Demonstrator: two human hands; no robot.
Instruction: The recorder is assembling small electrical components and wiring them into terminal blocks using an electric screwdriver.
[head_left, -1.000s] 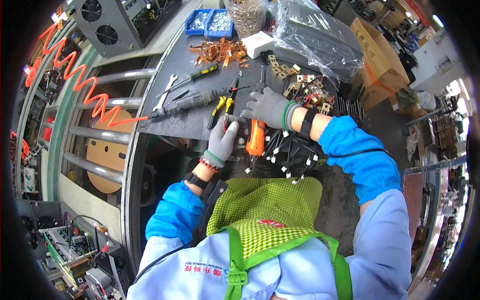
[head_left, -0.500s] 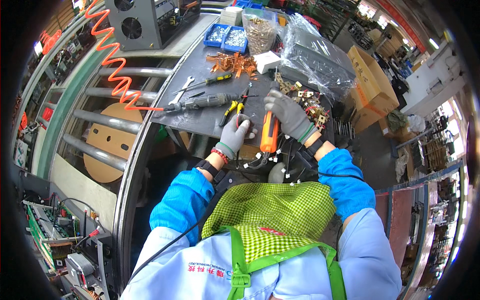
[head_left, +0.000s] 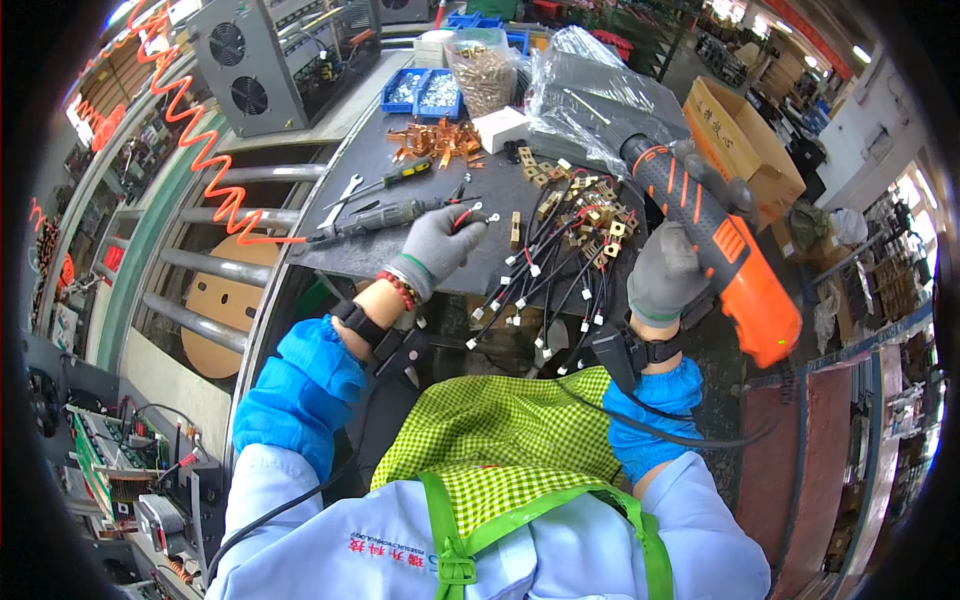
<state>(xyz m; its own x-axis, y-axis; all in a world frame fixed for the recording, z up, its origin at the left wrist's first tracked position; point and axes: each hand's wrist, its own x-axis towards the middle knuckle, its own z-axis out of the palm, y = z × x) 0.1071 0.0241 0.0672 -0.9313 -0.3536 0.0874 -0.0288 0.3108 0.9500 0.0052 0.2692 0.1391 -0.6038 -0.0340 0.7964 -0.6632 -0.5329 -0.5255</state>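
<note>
Swung well out to the person's right since the earlier frame, the orange-and-black power driver has left the middle of the near table edge and now slants beyond the right side, laying the heap of brass blocks more open to view. The right hand is the one on it, fingers wrapped around its dark upper body; its long axis runs from the orange end at lower right to the nose at upper left, so the slim shaft points forward and leftward, past the left hand's work rather than at it. The left hand is nearly closed, thumb and fingers pinching leads with ring terminals that stick out toward the right, well apart from the driver. Between the hands, black cables with white connectors spill over the near edge, with the brass heap just behind, crowding the space that separates terminals and tool. Left of them on the dark table lie a grey air tool, a wrench and a screwdriver; farther off, copper brackets, a white box, blue bins and a plastic-wrapped grey stack.
</note>
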